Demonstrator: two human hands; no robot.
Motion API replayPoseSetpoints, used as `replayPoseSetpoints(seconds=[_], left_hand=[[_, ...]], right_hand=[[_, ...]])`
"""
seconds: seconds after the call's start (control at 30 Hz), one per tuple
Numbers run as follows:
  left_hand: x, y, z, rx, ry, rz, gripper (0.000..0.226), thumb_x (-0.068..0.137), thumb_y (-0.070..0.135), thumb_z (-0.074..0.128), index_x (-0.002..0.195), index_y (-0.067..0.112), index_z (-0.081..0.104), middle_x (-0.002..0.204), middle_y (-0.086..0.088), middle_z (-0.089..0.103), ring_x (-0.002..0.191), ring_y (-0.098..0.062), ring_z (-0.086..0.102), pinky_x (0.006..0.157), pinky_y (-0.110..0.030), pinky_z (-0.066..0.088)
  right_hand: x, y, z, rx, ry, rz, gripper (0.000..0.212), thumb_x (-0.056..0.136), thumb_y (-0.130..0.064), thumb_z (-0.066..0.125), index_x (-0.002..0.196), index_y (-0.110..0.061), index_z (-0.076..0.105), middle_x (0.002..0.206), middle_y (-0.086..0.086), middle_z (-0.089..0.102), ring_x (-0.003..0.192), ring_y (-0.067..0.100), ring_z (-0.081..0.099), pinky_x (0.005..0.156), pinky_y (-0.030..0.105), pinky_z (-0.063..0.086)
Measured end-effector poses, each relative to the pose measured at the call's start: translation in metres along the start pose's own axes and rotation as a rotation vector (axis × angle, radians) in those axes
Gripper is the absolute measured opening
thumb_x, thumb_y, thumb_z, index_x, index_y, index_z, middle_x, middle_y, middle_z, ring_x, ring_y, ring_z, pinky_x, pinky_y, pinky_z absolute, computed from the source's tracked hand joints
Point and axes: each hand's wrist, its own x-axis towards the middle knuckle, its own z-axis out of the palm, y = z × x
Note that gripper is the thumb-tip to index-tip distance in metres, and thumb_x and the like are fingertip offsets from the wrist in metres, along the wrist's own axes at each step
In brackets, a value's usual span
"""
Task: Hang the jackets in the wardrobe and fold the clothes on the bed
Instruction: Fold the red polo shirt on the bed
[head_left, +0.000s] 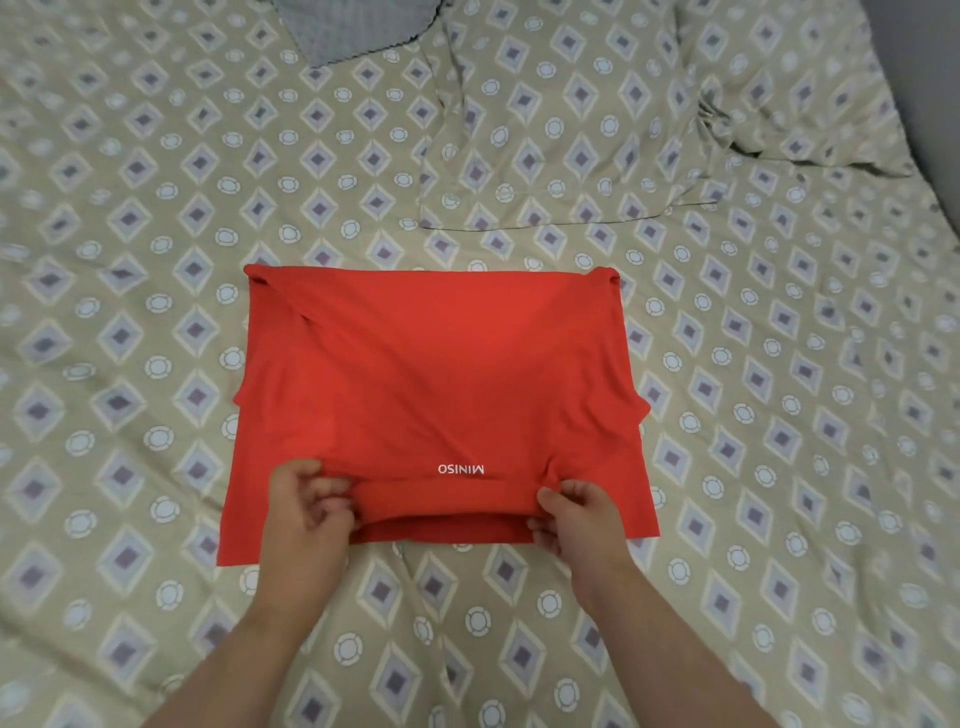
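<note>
A red T-shirt (436, 364) lies flat on the bed (156, 208), folded in half into a rough rectangle, with white "MINISO" lettering upside down near its near edge. My left hand (304, 512) pinches the near edge of the upper layer left of the lettering. On the other side of the lettering my right hand (576, 519) grips the same edge. Between the two hands the fabric is lifted slightly, so the lower layer shows beneath it.
The bed carries a beige cover with a diamond and circle pattern. A pillow (649, 114) in the same pattern lies at the back right. A grey textured cloth (353, 26) sits at the top edge. A dark wall edge (935, 104) runs along the right.
</note>
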Motion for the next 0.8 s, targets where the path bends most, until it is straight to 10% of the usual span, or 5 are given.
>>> replayPoseSetpoints(seconds=[0.23,0.4,0.6,0.7,0.8], left_hand=[[-0.008,0.005,0.023,-0.434,-0.081,-0.405,0.025,0.088,-0.003,0.066,0.109,0.008,0.057,0.088,-0.004,0.066,0.077,-0.012,0.067,0.072,-0.028,0.06],[-0.002,0.004,0.03,-0.212,0.116,-0.295,0.03,0.085,0.0,0.072,0.065,0.016,0.056,0.051,0.011,0.05,0.048,-0.003,0.048,0.047,-0.017,0.049],[0.01,0.01,0.026,-0.122,0.209,-0.456,0.023,0.08,0.002,0.07,0.07,0.013,0.052,0.053,-0.004,0.055,0.036,-0.008,0.05,0.037,-0.019,0.041],[-0.002,0.011,0.029,0.135,0.181,-0.3,0.019,0.081,0.007,0.073,0.086,0.006,0.055,0.072,-0.011,0.06,0.057,-0.021,0.063,0.06,-0.036,0.056],[-0.011,0.015,0.031,0.545,0.315,0.194,0.046,0.071,0.017,0.082,0.107,0.008,0.056,0.103,-0.014,0.06,0.102,-0.033,0.054,0.097,-0.045,0.04]], right_hand=[[-0.002,0.001,0.007,0.097,0.025,-0.004,0.02,0.089,-0.01,0.071,0.102,-0.004,0.057,0.087,0.009,0.058,0.072,0.019,0.063,0.055,0.028,0.058],[-0.004,0.014,0.004,0.288,-0.152,0.113,0.009,0.095,-0.004,0.06,0.089,-0.011,0.061,0.099,0.009,0.061,0.091,0.022,0.06,0.064,0.033,0.058],[0.006,0.001,-0.005,0.074,-0.247,0.143,0.006,0.094,-0.012,0.063,0.093,-0.009,0.058,0.097,0.015,0.063,0.086,0.032,0.067,0.073,0.046,0.062],[0.005,0.0,-0.005,-0.146,-0.146,0.034,0.019,0.093,-0.02,0.065,0.08,-0.01,0.056,0.074,0.011,0.063,0.065,0.028,0.069,0.066,0.048,0.061],[0.012,-0.003,-0.01,-0.472,0.177,-0.28,0.019,0.088,-0.032,0.065,0.075,-0.019,0.057,0.067,-0.006,0.063,0.068,0.021,0.065,0.066,0.035,0.051]])
